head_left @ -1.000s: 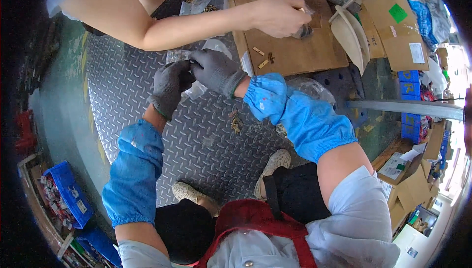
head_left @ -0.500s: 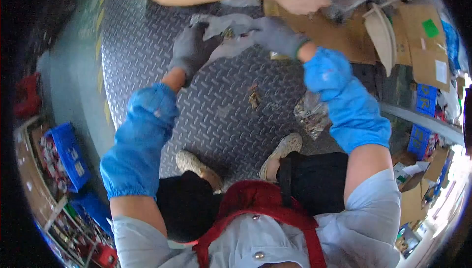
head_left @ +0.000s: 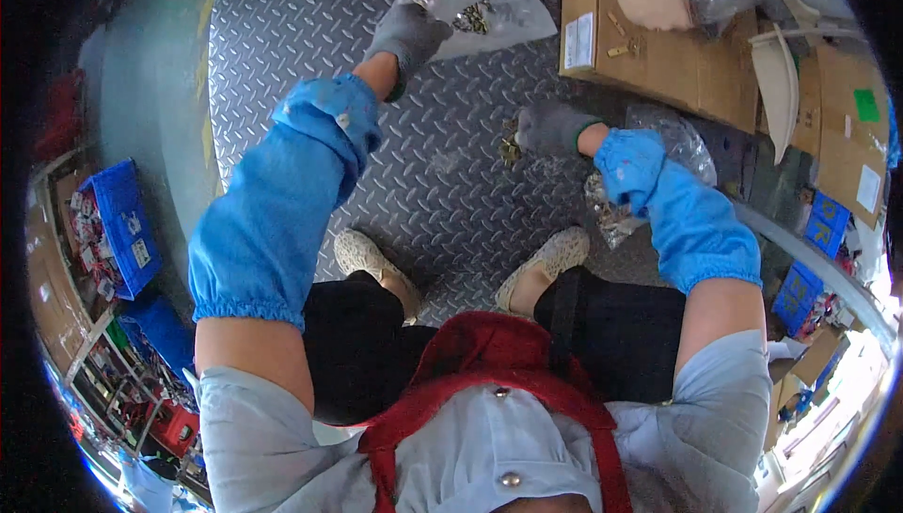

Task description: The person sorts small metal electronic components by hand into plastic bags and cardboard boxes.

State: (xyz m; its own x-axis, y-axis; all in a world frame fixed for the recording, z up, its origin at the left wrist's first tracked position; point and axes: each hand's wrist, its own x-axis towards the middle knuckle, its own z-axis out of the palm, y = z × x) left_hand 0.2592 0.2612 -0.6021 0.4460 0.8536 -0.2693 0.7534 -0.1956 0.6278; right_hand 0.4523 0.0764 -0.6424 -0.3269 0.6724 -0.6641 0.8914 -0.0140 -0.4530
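Both my hands wear grey gloves. My left hand (head_left: 411,35) is closed at the near left edge of a clear plastic bag (head_left: 522,19), which lies flat on the metal floor plate. Inside the bag is a cluster of small brass-coloured metal pieces (head_left: 473,16). Lower and to the right, my right hand (head_left: 553,127) is down at the plate with its fingers curled at a small pile of similar metal pieces (head_left: 510,146). Its fingertips are partly hidden, but pieces show right against them.
Another person's hand (head_left: 654,0) reaches over a cardboard box (head_left: 673,62) at the far right, beside a clear bag. More clear bags (head_left: 673,137) lie by my right forearm. A pale curved chair-like part (head_left: 779,99) stands at the right. A blue bin (head_left: 127,231) sits far left.
My right hand has left the plastic bag and come down toward me to the loose metal pieces. The bag now lies flatter, with my left hand still at its edge, slightly farther away.
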